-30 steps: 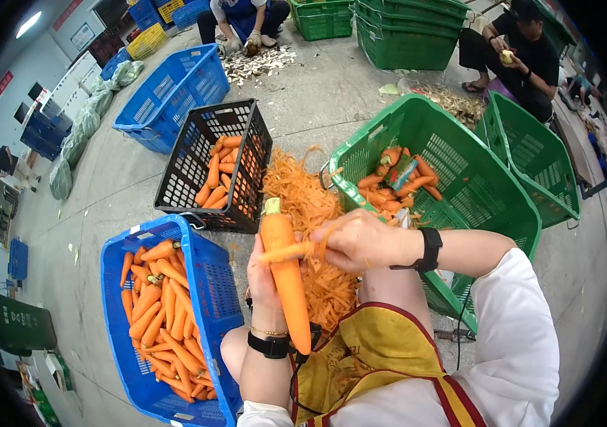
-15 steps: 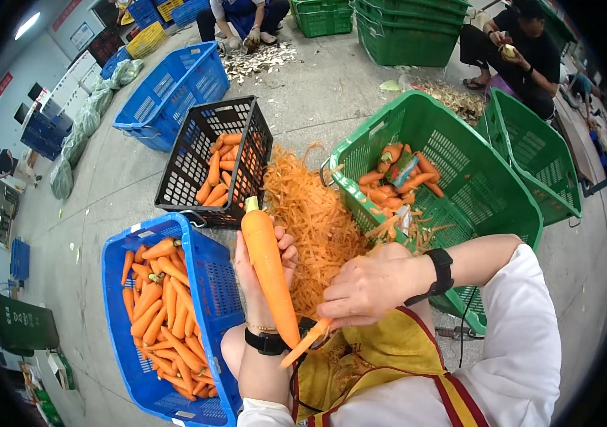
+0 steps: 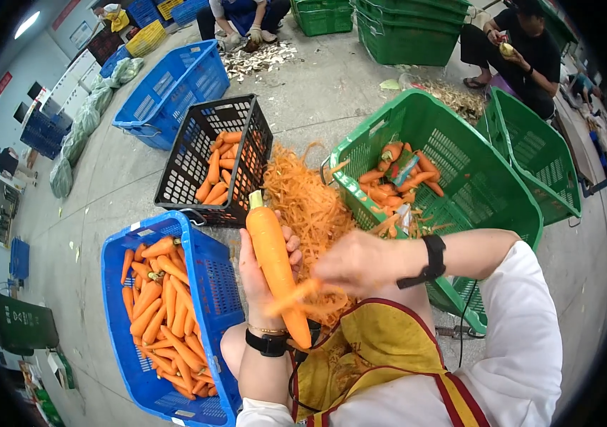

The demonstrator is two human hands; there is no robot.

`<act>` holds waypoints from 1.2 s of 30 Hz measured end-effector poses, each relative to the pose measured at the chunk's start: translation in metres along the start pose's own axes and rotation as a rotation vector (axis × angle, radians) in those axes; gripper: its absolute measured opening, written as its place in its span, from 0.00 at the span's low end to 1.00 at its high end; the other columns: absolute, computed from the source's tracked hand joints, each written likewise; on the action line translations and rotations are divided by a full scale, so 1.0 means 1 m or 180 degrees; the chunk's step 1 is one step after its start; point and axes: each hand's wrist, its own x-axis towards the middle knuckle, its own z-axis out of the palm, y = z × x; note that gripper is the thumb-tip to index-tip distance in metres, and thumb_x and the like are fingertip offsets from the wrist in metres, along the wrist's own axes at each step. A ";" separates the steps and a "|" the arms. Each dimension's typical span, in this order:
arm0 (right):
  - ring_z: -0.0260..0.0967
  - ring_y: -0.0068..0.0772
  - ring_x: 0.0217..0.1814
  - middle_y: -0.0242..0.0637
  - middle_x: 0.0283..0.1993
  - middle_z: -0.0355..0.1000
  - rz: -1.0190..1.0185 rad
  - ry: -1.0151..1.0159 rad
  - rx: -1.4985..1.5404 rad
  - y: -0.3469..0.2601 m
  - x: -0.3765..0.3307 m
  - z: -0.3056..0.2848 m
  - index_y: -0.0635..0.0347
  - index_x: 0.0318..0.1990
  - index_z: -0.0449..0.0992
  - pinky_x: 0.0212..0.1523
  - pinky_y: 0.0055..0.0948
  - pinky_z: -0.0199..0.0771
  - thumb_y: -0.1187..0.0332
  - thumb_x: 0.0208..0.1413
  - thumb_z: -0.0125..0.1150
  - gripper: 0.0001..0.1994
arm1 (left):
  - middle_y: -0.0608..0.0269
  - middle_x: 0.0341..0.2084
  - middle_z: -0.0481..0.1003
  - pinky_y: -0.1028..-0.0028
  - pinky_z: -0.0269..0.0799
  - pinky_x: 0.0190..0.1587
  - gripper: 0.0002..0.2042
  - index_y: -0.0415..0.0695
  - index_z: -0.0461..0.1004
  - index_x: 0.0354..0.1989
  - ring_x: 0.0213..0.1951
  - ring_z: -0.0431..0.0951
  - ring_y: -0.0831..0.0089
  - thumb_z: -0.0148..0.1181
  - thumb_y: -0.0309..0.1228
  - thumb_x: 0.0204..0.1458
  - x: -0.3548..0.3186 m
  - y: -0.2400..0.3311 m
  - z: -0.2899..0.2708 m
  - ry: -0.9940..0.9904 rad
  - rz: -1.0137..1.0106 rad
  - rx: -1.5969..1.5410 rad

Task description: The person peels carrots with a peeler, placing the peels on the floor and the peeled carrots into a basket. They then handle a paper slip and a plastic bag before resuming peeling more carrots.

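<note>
My left hand (image 3: 255, 274) is wrapped round a large carrot (image 3: 273, 263) from beneath. The carrot slants with its pale green stem end up and away, its tip toward my lap. My right hand (image 3: 349, 267) is closed and smeared by motion just right of the carrot. From its fingers a blurred orange peeler (image 3: 295, 297), with peel about it, reaches across the lower carrot; its blade cannot be made out. Beyond and below my hands, a heap of carrot peelings (image 3: 310, 206) covers the floor.
A blue crate (image 3: 228, 356) of carrots stands at my left. A black crate (image 3: 175, 167) with carrots is ahead, and a green crate (image 3: 503, 192) with carrots and scraps is at the right. Another blue crate (image 3: 168, 85) stands farther off. Two people (image 3: 524, 57) crouch at the back.
My right hand has moved slightly up and away from me, with the peeler higher along the carrot. The left hand and carrot have shifted slightly right.
</note>
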 end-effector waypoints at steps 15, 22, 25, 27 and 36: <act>0.71 0.51 0.39 0.46 0.35 0.73 0.3629 0.0915 -0.1294 0.148 -0.121 -0.089 0.55 0.41 0.71 0.37 0.47 0.70 0.65 0.52 0.53 0.10 | 0.46 0.52 0.61 0.60 0.60 0.56 0.34 0.29 0.50 0.60 0.55 0.62 0.54 0.48 0.45 0.54 -0.059 0.149 -0.067 -0.0120 0.3058 -0.1537; 0.73 0.50 0.43 0.52 0.41 0.75 0.5667 0.1449 -0.0868 0.216 -0.291 -0.083 0.58 0.41 0.78 0.43 0.38 0.73 0.57 0.49 0.57 0.17 | 0.48 0.63 0.55 0.63 0.55 0.63 0.32 0.34 0.47 0.64 0.62 0.58 0.59 0.47 0.42 0.57 -0.036 0.128 -0.062 0.1315 0.2088 -0.0185; 0.75 0.44 0.40 0.50 0.36 0.76 0.6346 0.1600 -0.0567 0.243 -0.334 -0.046 0.66 0.40 0.77 0.39 0.35 0.74 0.59 0.49 0.59 0.18 | 0.51 0.58 0.62 0.66 0.62 0.57 0.27 0.36 0.53 0.63 0.57 0.64 0.62 0.48 0.37 0.57 -0.021 0.108 -0.049 0.1280 0.1498 0.0418; 0.74 0.44 0.43 0.51 0.40 0.75 0.6644 0.1839 -0.0701 0.262 -0.355 -0.027 0.64 0.42 0.77 0.42 0.36 0.73 0.61 0.47 0.60 0.18 | 0.51 0.55 0.63 0.66 0.63 0.55 0.26 0.36 0.55 0.61 0.55 0.66 0.62 0.48 0.37 0.58 -0.012 0.100 -0.044 0.1293 0.1349 0.0565; 0.65 0.28 0.18 0.30 0.21 0.63 0.6068 0.5067 0.2134 0.372 -0.393 0.032 0.55 0.39 0.65 0.16 0.26 0.58 0.58 0.59 0.54 0.12 | 0.54 0.42 0.71 0.69 0.67 0.45 0.20 0.37 0.62 0.55 0.43 0.70 0.64 0.48 0.37 0.58 0.025 0.079 -0.036 0.1744 0.0959 0.1214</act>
